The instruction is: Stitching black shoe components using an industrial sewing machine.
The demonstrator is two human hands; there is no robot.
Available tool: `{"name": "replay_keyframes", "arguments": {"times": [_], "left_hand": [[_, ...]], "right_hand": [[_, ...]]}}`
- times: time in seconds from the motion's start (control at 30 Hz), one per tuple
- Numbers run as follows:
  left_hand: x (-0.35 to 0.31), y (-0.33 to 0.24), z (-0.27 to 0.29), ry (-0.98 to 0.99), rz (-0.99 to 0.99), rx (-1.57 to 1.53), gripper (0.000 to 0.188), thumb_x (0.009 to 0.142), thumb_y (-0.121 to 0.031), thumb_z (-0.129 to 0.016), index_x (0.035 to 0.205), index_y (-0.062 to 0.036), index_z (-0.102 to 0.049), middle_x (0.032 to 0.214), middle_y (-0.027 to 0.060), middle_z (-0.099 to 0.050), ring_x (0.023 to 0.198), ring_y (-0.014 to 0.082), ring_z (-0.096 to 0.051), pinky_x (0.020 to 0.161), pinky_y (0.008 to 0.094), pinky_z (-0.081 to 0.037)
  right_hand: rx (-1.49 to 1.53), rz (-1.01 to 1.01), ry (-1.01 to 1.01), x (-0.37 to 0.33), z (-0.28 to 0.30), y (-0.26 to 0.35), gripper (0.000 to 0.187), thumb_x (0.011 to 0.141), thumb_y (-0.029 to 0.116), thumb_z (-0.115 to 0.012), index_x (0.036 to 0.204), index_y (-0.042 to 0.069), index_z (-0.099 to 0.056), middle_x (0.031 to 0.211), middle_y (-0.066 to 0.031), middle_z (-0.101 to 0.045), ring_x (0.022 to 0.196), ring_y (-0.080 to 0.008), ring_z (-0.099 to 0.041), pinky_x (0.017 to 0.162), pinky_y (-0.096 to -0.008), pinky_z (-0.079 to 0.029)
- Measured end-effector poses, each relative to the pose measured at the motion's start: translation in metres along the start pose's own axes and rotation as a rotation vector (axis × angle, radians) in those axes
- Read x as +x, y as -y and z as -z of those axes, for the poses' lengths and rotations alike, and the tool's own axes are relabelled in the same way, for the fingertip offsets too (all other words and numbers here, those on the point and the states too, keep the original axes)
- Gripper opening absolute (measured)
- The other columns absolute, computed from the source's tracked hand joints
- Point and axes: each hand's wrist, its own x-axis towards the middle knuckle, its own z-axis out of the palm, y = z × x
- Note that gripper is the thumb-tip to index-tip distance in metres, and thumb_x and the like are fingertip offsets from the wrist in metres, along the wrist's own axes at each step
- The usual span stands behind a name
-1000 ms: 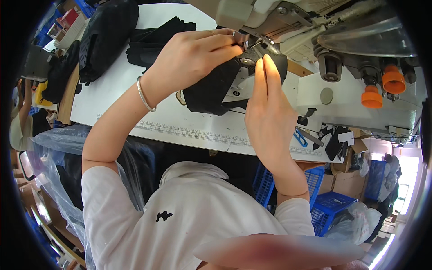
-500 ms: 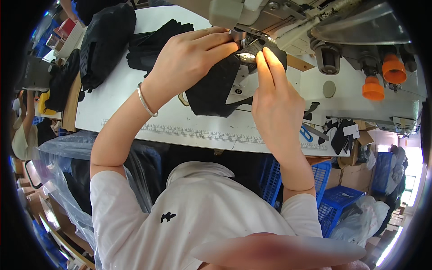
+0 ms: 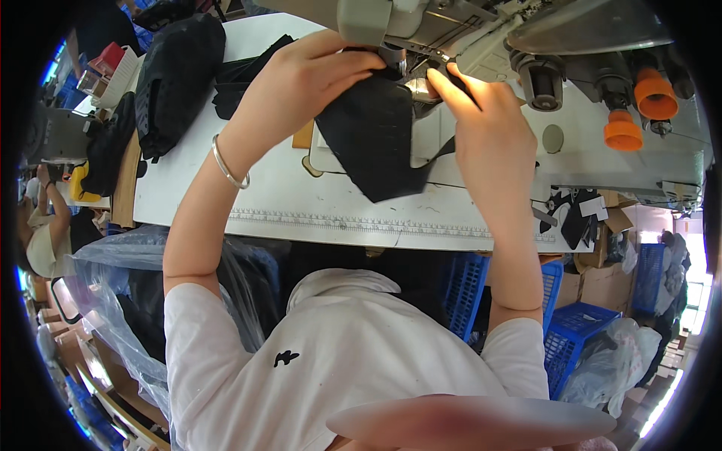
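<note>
A single black fabric piece is lying on the worktop beside one sewing machine, seemingly light, soft and floppy, so its broad edges are probably offering the surest hold; the left hand is resting bunched fingers on its upper edge, its grip possibly pinching, though I cannot tell, while the right hand is holding two fingertips slightly apart near the machine, any hold being unclear; two orange cup-shaped fittings are hanging at right, and one stack of black pieces, too overlapped for counting, is lying beyond the left forearm
</note>
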Motion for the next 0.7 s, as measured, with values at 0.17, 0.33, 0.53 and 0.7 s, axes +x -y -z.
{"name": "replay_keyframes", "arguments": {"times": [0.17, 0.33, 0.53, 0.7], "left_hand": [[0.002, -0.031, -0.003, -0.055, 0.019, 0.104, 0.033, 0.076, -0.007, -0.081, 0.108, -0.0064, -0.073, 0.100, 0.0050, -0.073, 0.101, 0.0277, -0.067, 0.090, 0.0391, -0.056], [-0.006, -0.042, -0.025, -0.195, 0.007, 0.154, 0.029, 0.076, -0.006, -0.080, 0.103, -0.0030, -0.071, 0.098, 0.0071, -0.072, 0.100, 0.0272, -0.069, 0.093, 0.0431, -0.059], [-0.011, -0.048, -0.030, -0.221, -0.019, 0.190, 0.026, 0.075, -0.004, -0.078, 0.099, -0.0024, -0.070, 0.099, 0.0079, -0.072, 0.097, 0.0292, -0.071, 0.088, 0.0409, -0.061], [-0.008, -0.051, -0.029, -0.226, 0.021, 0.218, 0.025, 0.075, -0.005, -0.076, 0.099, -0.0026, -0.070, 0.100, 0.0084, -0.072, 0.098, 0.0286, -0.071, 0.085, 0.0384, -0.060]], "right_hand": [[0.325, -0.219, 0.038, 0.007, -0.053, -0.050, 0.026, 0.083, -0.001, -0.066, 0.109, 0.004, -0.068, 0.101, -0.0166, -0.068, 0.091, -0.0392, -0.067, 0.077, -0.0446, -0.055], [0.579, -0.219, -0.030, 0.011, -0.078, -0.066, 0.019, 0.085, 0.002, -0.065, 0.104, 0.000, -0.063, 0.096, -0.0208, -0.068, 0.093, -0.0446, -0.065, 0.077, -0.0461, -0.053], [0.611, -0.138, -0.044, 0.015, -0.080, -0.069, 0.019, 0.083, 0.000, -0.064, 0.101, -0.002, -0.061, 0.094, -0.0230, -0.066, 0.090, -0.0462, -0.064, 0.074, -0.0461, -0.052], [0.593, -0.058, -0.109, 0.016, -0.086, -0.071, 0.018, 0.082, -0.001, -0.064, 0.099, -0.003, -0.059, 0.092, -0.0232, -0.065, 0.088, -0.0471, -0.063, 0.072, -0.0473, -0.052]]}}
